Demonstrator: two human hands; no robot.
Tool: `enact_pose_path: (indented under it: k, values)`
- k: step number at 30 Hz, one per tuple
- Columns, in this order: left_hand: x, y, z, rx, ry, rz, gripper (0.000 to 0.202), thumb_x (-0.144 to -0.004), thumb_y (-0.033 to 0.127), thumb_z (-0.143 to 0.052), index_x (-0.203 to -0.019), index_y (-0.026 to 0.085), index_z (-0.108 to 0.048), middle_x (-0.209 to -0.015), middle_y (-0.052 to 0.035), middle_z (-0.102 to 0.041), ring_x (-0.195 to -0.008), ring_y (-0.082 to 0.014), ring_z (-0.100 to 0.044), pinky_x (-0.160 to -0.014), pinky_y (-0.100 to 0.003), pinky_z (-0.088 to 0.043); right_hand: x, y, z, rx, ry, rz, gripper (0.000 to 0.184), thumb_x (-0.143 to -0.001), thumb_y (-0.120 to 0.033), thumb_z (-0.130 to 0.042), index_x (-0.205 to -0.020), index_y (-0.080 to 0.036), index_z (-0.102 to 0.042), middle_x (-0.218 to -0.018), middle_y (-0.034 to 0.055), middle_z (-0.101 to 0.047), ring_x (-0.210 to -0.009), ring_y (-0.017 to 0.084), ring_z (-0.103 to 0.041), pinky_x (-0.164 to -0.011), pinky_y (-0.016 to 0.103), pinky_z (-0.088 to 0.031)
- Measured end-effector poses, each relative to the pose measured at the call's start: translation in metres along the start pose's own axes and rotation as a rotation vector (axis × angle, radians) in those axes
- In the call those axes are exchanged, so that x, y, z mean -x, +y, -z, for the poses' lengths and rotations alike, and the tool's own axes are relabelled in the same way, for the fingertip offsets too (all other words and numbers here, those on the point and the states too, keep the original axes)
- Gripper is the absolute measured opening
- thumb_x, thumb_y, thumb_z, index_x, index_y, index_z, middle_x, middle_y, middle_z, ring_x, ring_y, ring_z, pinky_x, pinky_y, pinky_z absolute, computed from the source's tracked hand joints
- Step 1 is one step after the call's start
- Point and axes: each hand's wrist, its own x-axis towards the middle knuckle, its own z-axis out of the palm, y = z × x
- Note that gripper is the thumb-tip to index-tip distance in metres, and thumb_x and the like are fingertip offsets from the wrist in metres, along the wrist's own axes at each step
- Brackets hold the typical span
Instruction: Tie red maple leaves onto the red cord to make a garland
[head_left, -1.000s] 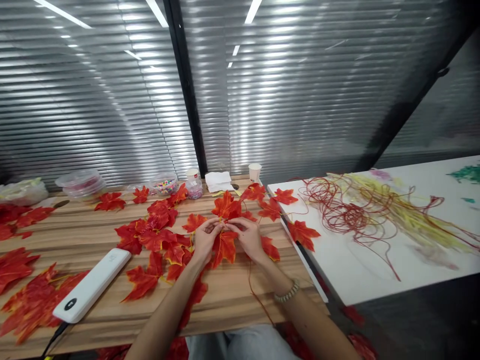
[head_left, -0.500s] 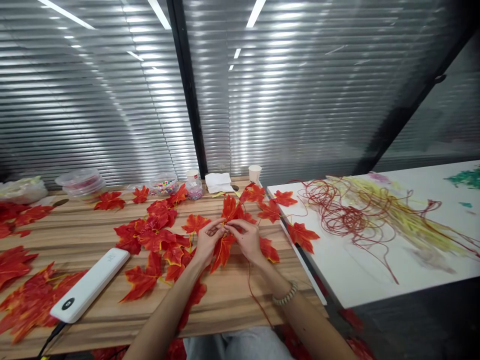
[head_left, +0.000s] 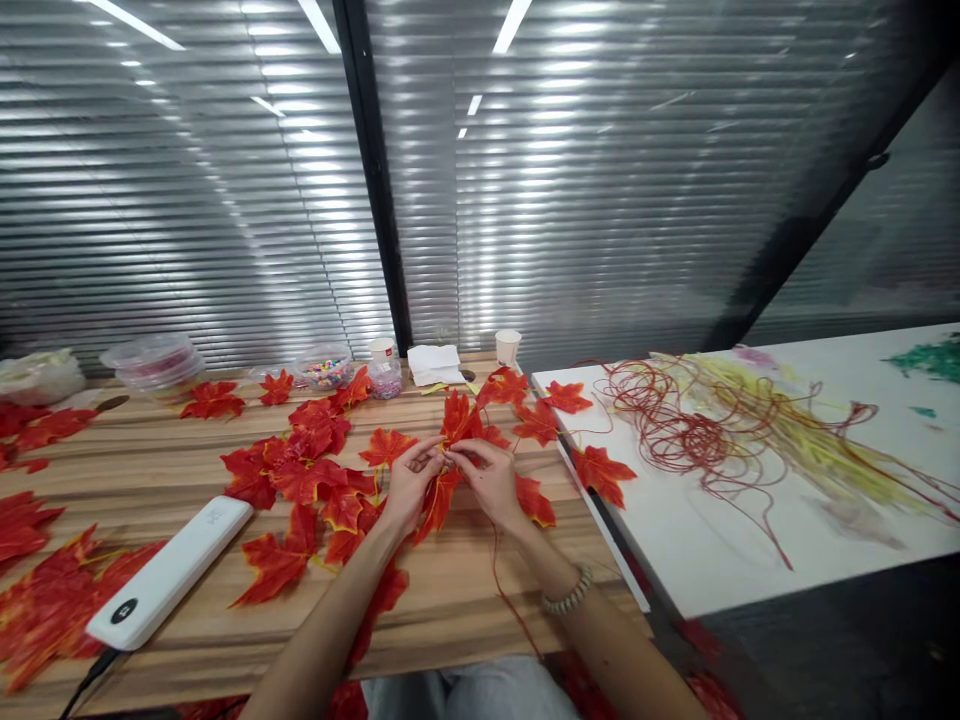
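Above the wooden table (head_left: 450, 590), left hand (head_left: 409, 485) and right hand (head_left: 491, 480), each grip pinched on one red leaf (head_left: 439, 497).

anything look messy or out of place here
A few red fabric leaves lie on the dark floor under the white table, off the work surface. On that table the red cords lie in a loose tangle with yellow strands.
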Motion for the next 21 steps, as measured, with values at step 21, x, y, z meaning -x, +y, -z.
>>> enact_pose_path:
  k: [21]
  values:
    - [-0.0011, 0.0027, -0.0033, 0.045, 0.004, 0.024, 0.037, -0.056, 0.027, -0.077, -0.090, 0.016, -0.067, -0.068, -0.0023, -0.063, -0.064, -0.0099, -0.057, -0.066, -0.020, -0.045, -0.0016, -0.0026, 0.0019, 0.014, -0.020, 0.044, 0.010, -0.076, -0.023, -0.059, -0.077, -0.020, -0.068, -0.078, 0.0033, -0.068, -0.072, 0.017, -0.063, -0.070, 0.028, -0.048]
